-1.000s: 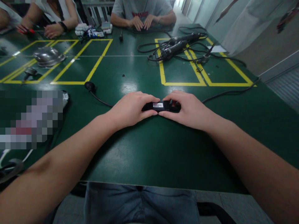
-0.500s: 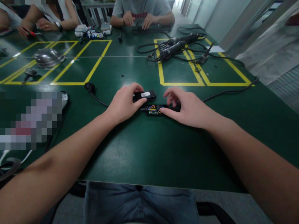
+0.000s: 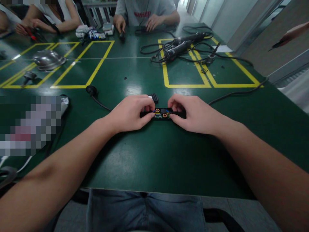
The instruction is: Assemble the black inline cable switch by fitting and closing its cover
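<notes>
A small black device [image 3: 161, 114] lies open on the green table [image 3: 149, 154], its circuit board with orange rings showing. My left hand [image 3: 131, 112] pinches its left end with curled fingers. My right hand [image 3: 194, 113] grips its right end the same way. The removed black cover [image 3: 153, 97] lies on the table just behind my left hand, mostly hidden by the fingers.
A black cable with a round plug [image 3: 91, 90] runs in from the left. Tangled cords and black tools [image 3: 180, 48] lie at the back right. A metal dish [image 3: 48, 59] sits far left. Other people's hands [image 3: 147, 24] rest at the far edge.
The cover came off the device in my left hand, was set down behind it, and my left hand returned to the device's left end. A person opposite reached for an object.
</notes>
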Available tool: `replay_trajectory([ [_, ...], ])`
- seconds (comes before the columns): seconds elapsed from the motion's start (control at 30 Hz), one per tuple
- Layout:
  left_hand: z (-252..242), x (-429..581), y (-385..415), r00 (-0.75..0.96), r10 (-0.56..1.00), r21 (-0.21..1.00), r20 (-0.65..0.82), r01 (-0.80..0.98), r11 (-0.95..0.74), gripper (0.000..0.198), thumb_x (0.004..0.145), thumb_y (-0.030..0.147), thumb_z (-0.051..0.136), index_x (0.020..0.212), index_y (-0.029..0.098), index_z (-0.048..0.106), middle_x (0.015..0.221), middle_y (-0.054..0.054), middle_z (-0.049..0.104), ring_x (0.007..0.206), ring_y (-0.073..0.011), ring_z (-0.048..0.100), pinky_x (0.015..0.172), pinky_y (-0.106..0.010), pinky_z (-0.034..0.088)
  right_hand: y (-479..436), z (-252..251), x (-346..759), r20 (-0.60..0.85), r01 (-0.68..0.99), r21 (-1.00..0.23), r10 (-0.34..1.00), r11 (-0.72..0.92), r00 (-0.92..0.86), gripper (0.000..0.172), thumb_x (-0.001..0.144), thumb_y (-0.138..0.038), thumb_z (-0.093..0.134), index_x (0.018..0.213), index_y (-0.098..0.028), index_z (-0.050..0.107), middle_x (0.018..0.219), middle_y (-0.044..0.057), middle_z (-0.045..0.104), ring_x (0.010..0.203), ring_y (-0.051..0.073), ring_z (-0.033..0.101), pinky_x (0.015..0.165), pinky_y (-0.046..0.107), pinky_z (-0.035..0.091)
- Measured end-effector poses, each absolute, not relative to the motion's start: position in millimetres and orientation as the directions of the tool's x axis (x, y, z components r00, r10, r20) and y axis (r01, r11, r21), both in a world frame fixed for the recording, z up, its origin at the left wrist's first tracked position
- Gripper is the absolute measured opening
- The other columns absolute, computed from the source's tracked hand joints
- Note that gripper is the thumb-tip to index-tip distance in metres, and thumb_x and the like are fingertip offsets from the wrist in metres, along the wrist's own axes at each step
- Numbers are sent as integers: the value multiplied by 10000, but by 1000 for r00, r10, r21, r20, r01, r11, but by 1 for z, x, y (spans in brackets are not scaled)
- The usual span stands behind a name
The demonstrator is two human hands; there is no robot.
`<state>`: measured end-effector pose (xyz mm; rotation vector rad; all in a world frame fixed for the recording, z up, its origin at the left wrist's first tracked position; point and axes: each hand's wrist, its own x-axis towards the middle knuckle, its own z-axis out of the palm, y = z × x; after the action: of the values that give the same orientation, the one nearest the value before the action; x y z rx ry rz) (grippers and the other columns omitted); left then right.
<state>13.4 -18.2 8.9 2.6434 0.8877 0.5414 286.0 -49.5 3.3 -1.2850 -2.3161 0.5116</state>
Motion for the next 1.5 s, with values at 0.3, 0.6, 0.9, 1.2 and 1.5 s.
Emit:
replay_trajectory([
  [0.3,10,15,-19,713,672,377,202,576,-725,114,1050,288,693,968,208,691,864,-26,734,733,-186,631,704,-320,420,-48,5,285,205,675,-518,842,526,-499,109,935,-279,700,884,-265,605,810,14,681,713,212,580,696,365,409],
  [0.6,7,15,-18,719,660,392,219,554,-734,110,1063,291,674,988,211,667,949,-47,724,841,-210,663,789,-339,486,-46,3,284,236,684,-508,848,524,-474,111,928,-283,691,863,-256,605,814,21,689,713,208,573,696,361,408],
  [0.9,16,13,-19,693,668,437,270,530,-726,139,1036,293,622,1039,194,720,974,-57,747,869,-218,686,869,-364,558,-45,4,290,240,659,-591,881,466,-407,114,874,-240,724,949,-269,644,801,12,686,709,226,596,688,378,455],
  [1.2,15,9,-16,720,653,433,236,524,-734,104,965,228,667,947,198,764,886,-42,751,783,-204,683,810,-347,543,-43,4,292,167,660,-603,880,448,-446,62,885,-274,756,885,-260,696,769,11,707,703,214,617,669,358,453],
  [1.5,19,6,-13,745,628,380,224,527,-760,164,1018,241,716,897,211,823,879,-49,756,764,-199,683,768,-339,506,-40,6,296,169,653,-606,876,454,-452,120,926,-326,782,824,-262,781,819,40,786,735,229,662,718,387,513],
])
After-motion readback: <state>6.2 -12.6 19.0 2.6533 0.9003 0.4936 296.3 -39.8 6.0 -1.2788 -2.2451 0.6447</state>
